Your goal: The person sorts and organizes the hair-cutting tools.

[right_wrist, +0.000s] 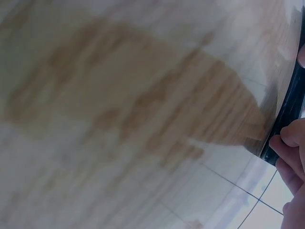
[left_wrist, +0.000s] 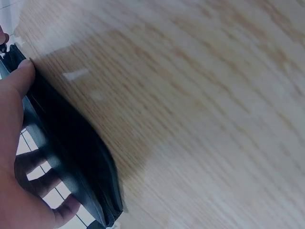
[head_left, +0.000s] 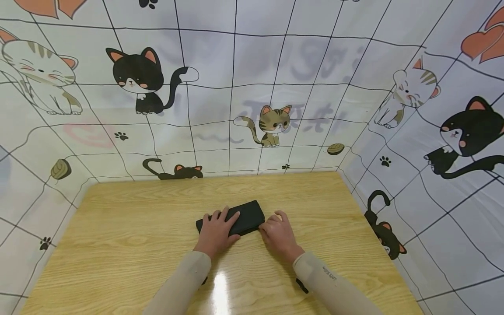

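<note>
A black zippered pouch (head_left: 247, 217) lies on the wooden table, slanting up to the right. My left hand (head_left: 215, 234) holds it from above, fingers spread over its top and thumb along the near side. In the left wrist view, the thumb of the left hand (left_wrist: 12, 157) bears on the pouch (left_wrist: 71, 129) beside its zipper seam. At the right end, my right hand (head_left: 278, 232) pinches what looks like the zipper pull (left_wrist: 4, 48). Those pinching fingers (right_wrist: 290, 143) largely cover that corner in the right wrist view.
The light wooden table (head_left: 130, 227) spreads around the pouch, with a bright reflection near its front. White cloth walls (head_left: 212, 57) printed with cats and grid lines rise at the back and both sides.
</note>
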Demonstrator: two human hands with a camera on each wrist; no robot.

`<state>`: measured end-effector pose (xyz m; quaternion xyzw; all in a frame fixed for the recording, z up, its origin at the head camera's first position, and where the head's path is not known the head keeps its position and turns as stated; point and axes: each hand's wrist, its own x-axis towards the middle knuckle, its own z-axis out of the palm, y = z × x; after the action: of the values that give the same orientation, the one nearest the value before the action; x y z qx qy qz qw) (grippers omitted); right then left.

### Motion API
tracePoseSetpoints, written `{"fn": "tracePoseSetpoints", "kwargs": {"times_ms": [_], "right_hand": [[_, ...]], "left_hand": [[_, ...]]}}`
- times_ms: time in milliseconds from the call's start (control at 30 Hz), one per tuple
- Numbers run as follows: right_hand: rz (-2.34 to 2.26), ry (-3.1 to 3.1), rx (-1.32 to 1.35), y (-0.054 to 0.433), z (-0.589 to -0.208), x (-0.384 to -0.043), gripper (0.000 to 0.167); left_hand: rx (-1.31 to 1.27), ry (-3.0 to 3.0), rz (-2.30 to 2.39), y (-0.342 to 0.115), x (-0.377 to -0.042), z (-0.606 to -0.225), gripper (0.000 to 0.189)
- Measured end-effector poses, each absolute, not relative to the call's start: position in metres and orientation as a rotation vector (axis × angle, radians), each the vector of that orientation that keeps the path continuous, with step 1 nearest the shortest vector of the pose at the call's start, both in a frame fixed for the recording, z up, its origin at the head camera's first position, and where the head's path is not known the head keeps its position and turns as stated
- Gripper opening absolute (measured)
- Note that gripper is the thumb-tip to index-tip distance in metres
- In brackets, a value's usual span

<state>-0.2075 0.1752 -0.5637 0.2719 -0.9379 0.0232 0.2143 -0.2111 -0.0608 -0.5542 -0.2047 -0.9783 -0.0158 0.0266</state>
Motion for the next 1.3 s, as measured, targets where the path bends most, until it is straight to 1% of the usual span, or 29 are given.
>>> {"fn": "tracePoseSetpoints", "kwargs": {"times_ms": [200,400,500,933,1300], "right_hand": [[0.076,-2.610,0.726,0.175,-0.564,-0.209,0.004],[0.120,-2.658,0.700,0.176,-0.562,-0.212,0.005],[0.140,-2.680,0.689,0.176,-0.561,-0.215,0.007],[0.087,-2.723,0.624,0.177,-0.560,-0.232,0.008],[0.101,-2.706,0.671,0.172,-0.557,-0.235,0.006]], "left_hand": [[-0.609,-3.039,-0.015,-0.060,-0.207,-0.552,0.075],[-0.593,-3.062,0.077,-0.056,-0.204,-0.549,0.062],[-0.591,-3.081,0.087,-0.055,-0.201,-0.545,0.059],[-0.545,-3.125,-0.061,-0.047,-0.189,-0.534,0.059],[-0.373,-3.101,-0.075,-0.034,-0.185,-0.539,0.062]]}}
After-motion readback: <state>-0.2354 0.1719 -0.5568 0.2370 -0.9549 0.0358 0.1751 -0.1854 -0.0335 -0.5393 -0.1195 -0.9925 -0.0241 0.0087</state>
